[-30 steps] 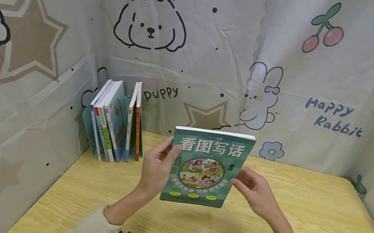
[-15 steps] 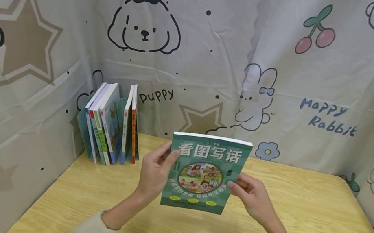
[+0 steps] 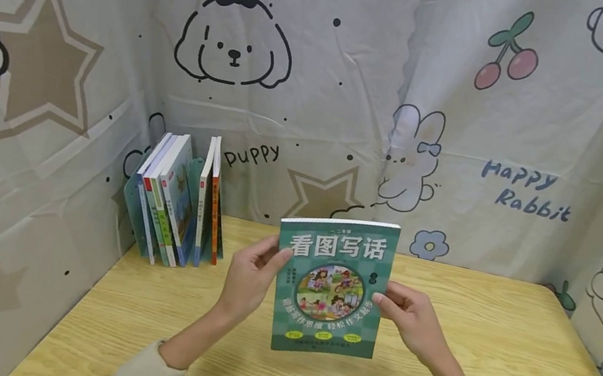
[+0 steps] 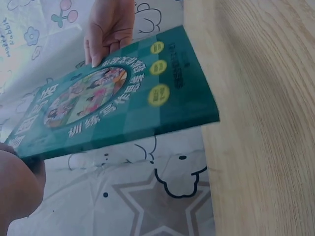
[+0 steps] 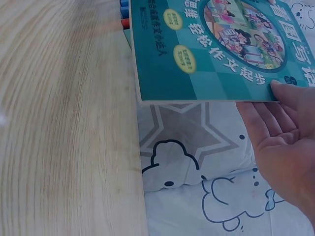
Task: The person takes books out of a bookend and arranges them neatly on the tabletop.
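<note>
A green book (image 3: 331, 286) with white Chinese lettering and a round picture on its cover is held up above the table, cover towards the head camera. My left hand (image 3: 253, 276) grips its left edge near the top, thumb on the cover and fingers behind. At the right edge, my right hand (image 3: 413, 316) pinches the book between thumb and fingers. The left wrist view shows the cover (image 4: 138, 93) from its spine side, the right hand (image 4: 109, 29) beyond it. In the right wrist view, the right thumb lies on the cover's edge, fingers underneath.
Several books (image 3: 169, 206) stand upright in a teal bookend at the table's back left corner, with a gap between two groups. Behind and beside the wooden table (image 3: 489, 352) hangs a printed cloth (image 3: 319, 84).
The book has turned to face the head camera more squarely, and its lower edge has swung slightly down and right. Both hands keep their hold. The head view has shifted slightly.
</note>
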`<state>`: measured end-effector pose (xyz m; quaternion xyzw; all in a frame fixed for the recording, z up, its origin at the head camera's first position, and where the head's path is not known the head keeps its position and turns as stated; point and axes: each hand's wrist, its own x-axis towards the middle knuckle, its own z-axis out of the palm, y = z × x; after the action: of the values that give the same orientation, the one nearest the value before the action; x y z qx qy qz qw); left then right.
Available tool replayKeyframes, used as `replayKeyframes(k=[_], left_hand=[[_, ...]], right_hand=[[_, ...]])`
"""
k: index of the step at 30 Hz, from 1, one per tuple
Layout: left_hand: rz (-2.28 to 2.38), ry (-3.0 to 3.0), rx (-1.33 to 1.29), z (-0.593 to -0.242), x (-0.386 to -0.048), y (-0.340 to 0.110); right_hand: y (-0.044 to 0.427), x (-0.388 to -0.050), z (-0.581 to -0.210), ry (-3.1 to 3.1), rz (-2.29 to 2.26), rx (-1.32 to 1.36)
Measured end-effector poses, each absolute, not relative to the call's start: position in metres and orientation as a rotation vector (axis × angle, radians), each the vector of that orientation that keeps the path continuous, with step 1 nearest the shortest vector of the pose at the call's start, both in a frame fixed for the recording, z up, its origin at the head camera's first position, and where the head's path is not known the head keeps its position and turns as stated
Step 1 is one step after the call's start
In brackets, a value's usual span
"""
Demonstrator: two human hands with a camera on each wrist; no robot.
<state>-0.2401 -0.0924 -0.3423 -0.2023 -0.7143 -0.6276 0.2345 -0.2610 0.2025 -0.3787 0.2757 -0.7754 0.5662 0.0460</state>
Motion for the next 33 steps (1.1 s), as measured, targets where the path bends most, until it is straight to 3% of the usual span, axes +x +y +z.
replayKeyframes(k=[19,33], left_hand=[[-1.824,-2.055,-0.657,-0.344,-0.255,-0.12],[-1.715,-2.019,-0.408,-0.35,-0.257,-0.169]], right_hand=[[0.23,-0.26,-0.391,-2.354,2.087,0.59],[0.244,-0.263,-0.403,-2.407,2.287,0.204]])
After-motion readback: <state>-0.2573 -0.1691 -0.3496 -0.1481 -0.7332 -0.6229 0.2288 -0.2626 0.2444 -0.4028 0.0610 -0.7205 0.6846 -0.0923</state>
